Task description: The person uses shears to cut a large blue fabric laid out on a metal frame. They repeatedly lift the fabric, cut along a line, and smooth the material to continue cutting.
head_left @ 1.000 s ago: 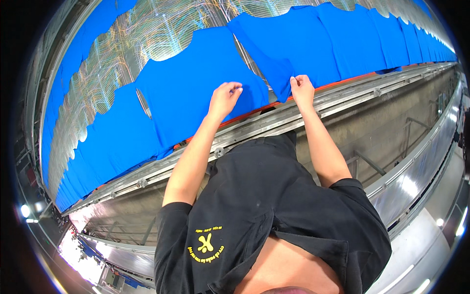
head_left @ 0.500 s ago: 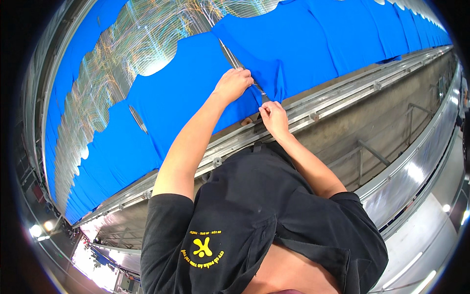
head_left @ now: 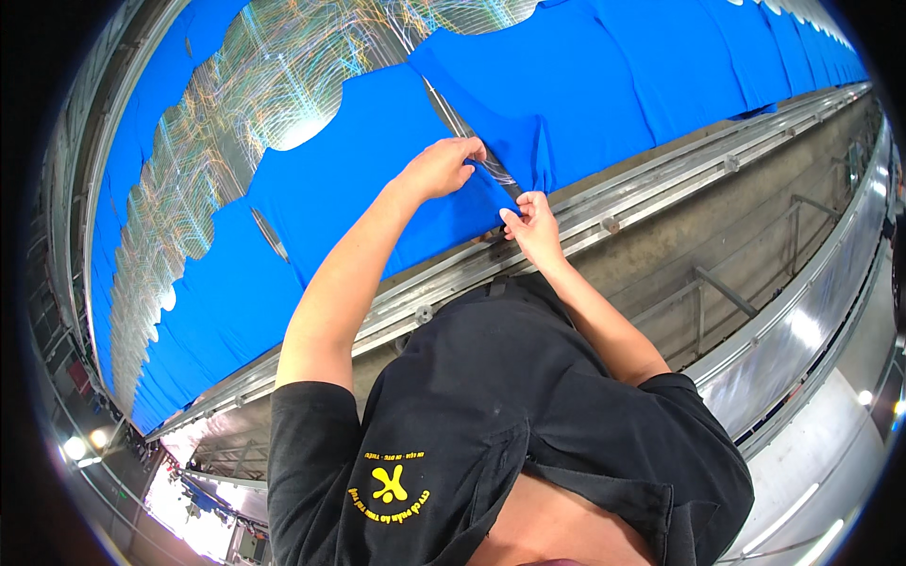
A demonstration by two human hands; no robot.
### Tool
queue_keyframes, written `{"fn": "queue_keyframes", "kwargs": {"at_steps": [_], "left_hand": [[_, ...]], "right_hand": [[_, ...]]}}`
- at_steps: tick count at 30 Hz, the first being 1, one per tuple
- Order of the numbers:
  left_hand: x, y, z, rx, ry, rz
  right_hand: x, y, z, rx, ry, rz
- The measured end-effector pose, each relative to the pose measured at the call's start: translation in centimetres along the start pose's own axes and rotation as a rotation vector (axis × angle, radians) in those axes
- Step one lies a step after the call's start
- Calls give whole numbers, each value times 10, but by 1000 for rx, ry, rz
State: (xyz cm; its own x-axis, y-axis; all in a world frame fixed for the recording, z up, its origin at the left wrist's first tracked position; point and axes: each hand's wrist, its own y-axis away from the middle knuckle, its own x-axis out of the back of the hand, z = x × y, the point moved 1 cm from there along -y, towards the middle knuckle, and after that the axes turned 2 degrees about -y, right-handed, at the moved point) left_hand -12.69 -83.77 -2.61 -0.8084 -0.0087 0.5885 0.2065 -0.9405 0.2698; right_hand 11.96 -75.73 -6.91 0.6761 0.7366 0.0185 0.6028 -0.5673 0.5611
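Note:
A blue fabric piece lies on the long printing table; its right edge, beside a narrow grey strip of bare surface, is lifted between my hands. My left hand has curled fingers pinched on that edge. My right hand, lower and further right, pinches the near corner of the same piece. A neighbouring blue piece lies just right of the strip, with its lower left corner folded up in a crease.
More blue pieces run in a row along the table, over a shiny patterned surface. Metal rails edge the table before me. A grimy metal channel and another shiny metal table edge curve round on my right.
My right hand moved down and left from the right piece's corner to the left piece's corner. My left hand moved up and right, then slightly down, lifting that edge.

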Motion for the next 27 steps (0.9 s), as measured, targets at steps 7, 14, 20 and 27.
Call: {"fn": "queue_keyframes", "kwargs": {"at_steps": [7, 14, 20, 27], "left_hand": [[3, -3, -9, -96, -127, -112], [13, -13, 1, -82, -314, -133], [8, -30, -1, -5, -388, -166], [-15, 8, -3, 37, -396, 414]], "right_hand": [[1, 6, 1, 165, 374, 75], [3, 8, -4, 310, 422, 98], [8, -3, 0, 35, 232, 2], [7, -12, 25, -24, 197, 78]]}}
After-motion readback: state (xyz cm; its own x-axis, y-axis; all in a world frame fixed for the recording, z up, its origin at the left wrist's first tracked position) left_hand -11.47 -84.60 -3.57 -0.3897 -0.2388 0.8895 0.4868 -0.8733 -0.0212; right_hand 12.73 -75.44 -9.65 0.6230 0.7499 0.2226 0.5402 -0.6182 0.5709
